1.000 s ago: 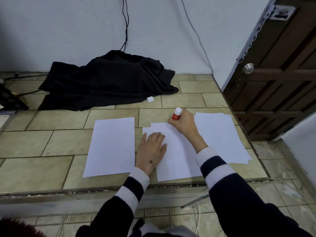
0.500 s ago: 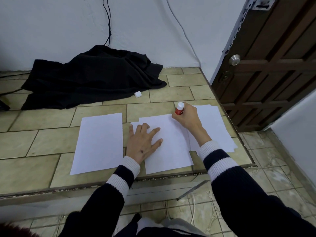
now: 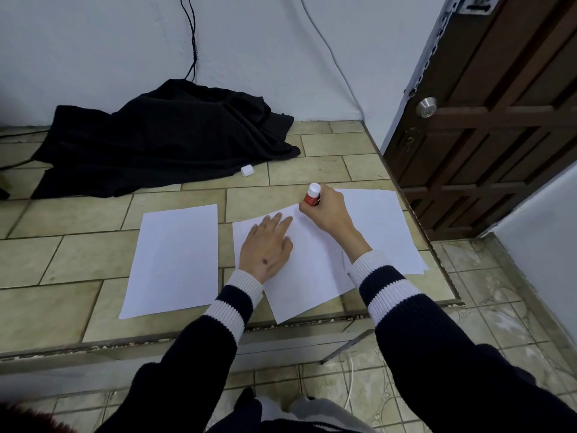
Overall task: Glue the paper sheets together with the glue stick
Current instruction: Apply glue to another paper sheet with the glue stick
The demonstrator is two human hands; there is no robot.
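Note:
A white sheet (image 3: 312,270) lies tilted in the middle of the tiled ledge, over another sheet whose left edge shows. My left hand (image 3: 267,245) presses flat on it, fingers spread. My right hand (image 3: 327,210) grips a red glue stick (image 3: 312,195) with a white end up, its lower end at the sheet's far corner. A single sheet (image 3: 175,260) lies to the left, apart from the others. A stack of sheets (image 3: 381,226) lies to the right, partly under my right forearm.
A small white cap (image 3: 247,170) lies on the tiles beside a heap of black cloth (image 3: 162,139) at the wall. A brown wooden door (image 3: 499,104) stands right. The tiled ledge's front edge (image 3: 187,339) drops to a lower floor.
The middle sheet has rotated so its far corner points toward the glue stick. My left hand's fingers have drawn closer together on it. The camera view has shifted.

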